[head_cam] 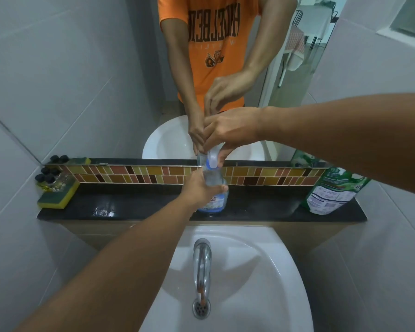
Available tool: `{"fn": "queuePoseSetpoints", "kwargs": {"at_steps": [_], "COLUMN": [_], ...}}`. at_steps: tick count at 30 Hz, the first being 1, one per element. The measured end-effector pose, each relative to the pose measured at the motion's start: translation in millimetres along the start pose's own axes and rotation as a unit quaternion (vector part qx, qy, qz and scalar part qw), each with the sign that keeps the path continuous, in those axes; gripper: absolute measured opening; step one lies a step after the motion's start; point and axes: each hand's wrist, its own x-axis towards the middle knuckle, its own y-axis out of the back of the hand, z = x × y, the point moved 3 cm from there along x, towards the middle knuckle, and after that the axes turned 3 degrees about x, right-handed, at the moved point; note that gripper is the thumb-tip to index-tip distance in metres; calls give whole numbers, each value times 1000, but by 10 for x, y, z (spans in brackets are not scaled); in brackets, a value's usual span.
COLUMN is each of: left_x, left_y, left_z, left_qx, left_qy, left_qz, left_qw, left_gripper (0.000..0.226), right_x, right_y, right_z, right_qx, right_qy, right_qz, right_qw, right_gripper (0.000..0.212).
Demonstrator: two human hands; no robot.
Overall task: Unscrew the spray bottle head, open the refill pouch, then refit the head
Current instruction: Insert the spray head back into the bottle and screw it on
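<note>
A clear spray bottle with a blue label stands upright on the black shelf behind the sink. My left hand grips the bottle's body. Above it, my right hand comes down over the white and blue spray head, its fingers curled round it. The head sits on the bottle's neck. A green and white refill pouch stands upright at the right end of the shelf, apart from both hands.
A yellow and green sponge with small black-capped bottles on it lies at the shelf's left end. A white sink with a chrome tap is below. The mirror behind reflects my arms.
</note>
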Motion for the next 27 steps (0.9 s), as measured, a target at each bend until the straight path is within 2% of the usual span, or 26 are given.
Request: {"fn": "queuePoseSetpoints", "kwargs": {"at_steps": [6, 10, 15, 21, 27], "left_x": [-1, -3, -2, 16, 21], "left_y": [-18, -29, -38, -33, -43], "left_z": [-12, -27, -20, -28, -23], "left_qx": [-18, -29, -7, 1, 19], "left_qy": [5, 9, 4, -1, -7], "left_qz": [0, 5, 18, 12, 22], "left_qw": [1000, 1000, 1000, 1000, 1000], "left_gripper": [58, 54, 55, 56, 54], "right_x": [-22, -85, -75, -67, -51], "right_y": [-72, -198, -393, -546, -563], "right_z": [-20, -111, -212, -234, -285], "right_qx": [81, 152, 181, 188, 179], "right_qy": [-55, -200, -315, -375, -397], "right_qz": [64, 104, 177, 175, 181], "right_qw": [993, 962, 915, 891, 882], "right_gripper": [50, 38, 44, 45, 44]}}
